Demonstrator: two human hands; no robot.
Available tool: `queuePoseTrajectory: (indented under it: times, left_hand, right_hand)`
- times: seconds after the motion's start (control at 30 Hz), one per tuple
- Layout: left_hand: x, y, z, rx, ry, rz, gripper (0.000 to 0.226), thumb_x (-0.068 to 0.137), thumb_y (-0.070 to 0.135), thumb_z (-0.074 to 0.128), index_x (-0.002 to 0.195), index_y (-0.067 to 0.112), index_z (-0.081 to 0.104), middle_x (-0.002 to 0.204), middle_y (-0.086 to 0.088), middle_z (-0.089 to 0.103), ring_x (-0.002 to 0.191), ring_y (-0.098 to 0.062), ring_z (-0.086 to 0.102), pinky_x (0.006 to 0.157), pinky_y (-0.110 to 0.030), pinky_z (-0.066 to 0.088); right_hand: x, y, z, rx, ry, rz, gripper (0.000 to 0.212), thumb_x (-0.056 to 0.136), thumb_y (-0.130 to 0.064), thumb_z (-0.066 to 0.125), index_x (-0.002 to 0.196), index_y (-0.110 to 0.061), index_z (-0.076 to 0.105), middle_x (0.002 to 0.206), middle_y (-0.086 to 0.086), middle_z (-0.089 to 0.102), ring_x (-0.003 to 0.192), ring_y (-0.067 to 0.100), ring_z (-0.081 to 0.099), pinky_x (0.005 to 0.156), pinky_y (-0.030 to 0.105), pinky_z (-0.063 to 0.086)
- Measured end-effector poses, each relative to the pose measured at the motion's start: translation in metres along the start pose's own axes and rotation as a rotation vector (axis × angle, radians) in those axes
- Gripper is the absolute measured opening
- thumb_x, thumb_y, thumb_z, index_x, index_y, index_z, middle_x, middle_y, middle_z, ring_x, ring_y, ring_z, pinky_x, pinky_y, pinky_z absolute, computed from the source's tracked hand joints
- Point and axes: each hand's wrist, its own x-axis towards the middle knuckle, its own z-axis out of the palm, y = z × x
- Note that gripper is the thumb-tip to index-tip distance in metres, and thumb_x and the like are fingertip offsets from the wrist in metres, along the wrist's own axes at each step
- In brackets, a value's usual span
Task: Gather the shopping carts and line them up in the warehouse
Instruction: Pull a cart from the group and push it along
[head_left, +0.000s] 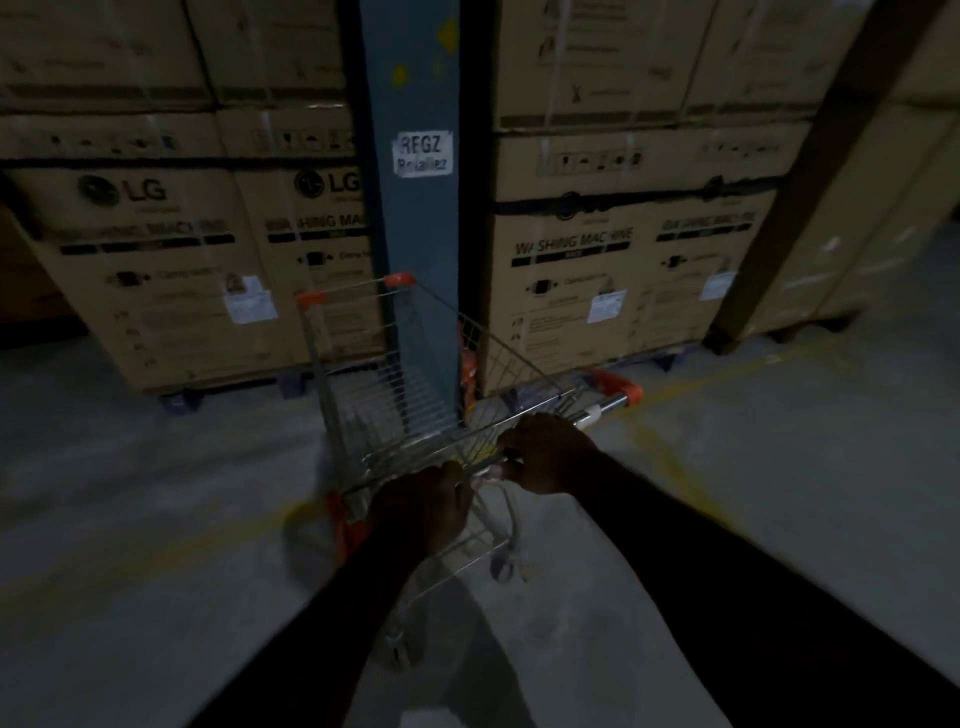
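A wire shopping cart (395, 384) with orange corner caps stands in front of me, its nose close to a blue-grey steel post (415, 208). Its chrome handle bar (608, 405) runs from lower left to upper right and ends in an orange cap. My left hand (423, 512) is closed around the left part of that handle. My right hand (550, 454) grips the handle further right. Both forearms are in dark sleeves. The cart's basket looks empty, and its rear wheels show dimly under my arms.
Stacked cardboard washing-machine boxes (171, 270) on pallets stand left of the post, with more washing-machine boxes (613, 270) to its right. A dark diagonal beam (779, 208) leans at the right. The concrete floor (779, 467) has faint yellow lines. The scene is dim.
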Motion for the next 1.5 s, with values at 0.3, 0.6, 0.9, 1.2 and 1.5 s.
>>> queuePoseTrajectory:
  times: [0.3, 0.6, 0.9, 1.2, 1.5]
  left_hand:
    - [-0.017, -0.079, -0.014, 0.04, 0.14, 0.277, 0.072, 0.087, 0.065, 0.042, 0.145, 0.023, 0.049, 0.15, -0.012, 0.046, 0.14, -0.04, 0.035, 0.109, -0.067, 0.022]
    - [-0.074, -0.127, -0.025, 0.087, 0.095, 0.4, 0.076, 0.086, 0.074, 0.032, 0.14, 0.025, 0.054, 0.15, -0.013, 0.046, 0.14, -0.04, 0.034, 0.108, -0.069, 0.011]
    - [-0.164, -0.114, -0.037, -0.067, 0.004, 0.45, 0.074, 0.085, 0.075, 0.022, 0.142, 0.032, 0.044, 0.147, -0.005, 0.043, 0.135, -0.032, 0.033, 0.11, -0.057, 0.02]
    - [-0.276, -0.102, -0.053, -0.158, -0.062, 0.802, 0.069, 0.078, 0.076, 0.029, 0.111, 0.026, 0.063, 0.123, -0.002, 0.057, 0.119, -0.033, 0.048, 0.105, -0.053, 0.023]
    - [-0.311, -0.055, -0.073, -0.078, -0.282, 1.14, 0.068, 0.086, 0.077, 0.025, 0.121, 0.026, 0.052, 0.134, -0.006, 0.051, 0.129, -0.028, 0.04, 0.113, -0.05, 0.011]
  right_hand:
    - [-0.057, -0.104, 0.005, 0.016, 0.048, 0.345, 0.057, 0.078, -0.061, 0.039, 0.112, -0.024, 0.065, 0.104, 0.014, 0.062, 0.105, 0.038, 0.059, 0.089, 0.042, 0.047]
    - [-0.127, -0.218, 0.035, -0.085, 0.068, 0.505, 0.067, 0.089, -0.057, 0.057, 0.146, -0.026, 0.041, 0.132, 0.009, 0.052, 0.12, 0.034, 0.048, 0.098, 0.043, 0.037]
    - [-0.228, -0.319, 0.055, -0.27, 0.054, 0.672, 0.087, 0.087, -0.058, 0.057, 0.154, -0.015, 0.022, 0.14, 0.013, 0.045, 0.124, 0.036, 0.042, 0.102, 0.049, 0.031]
    - [-0.332, -0.422, 0.08, 0.1, 0.105, 0.984, 0.046, 0.097, -0.052, 0.042, 0.134, -0.024, 0.045, 0.126, 0.011, 0.057, 0.112, 0.035, 0.053, 0.091, 0.045, 0.047]
    - [-0.392, -0.504, 0.101, 0.049, 0.152, 1.295, 0.052, 0.103, -0.038, 0.038, 0.152, -0.029, 0.023, 0.165, -0.001, 0.016, 0.152, 0.031, 0.007, 0.116, 0.06, 0.014]
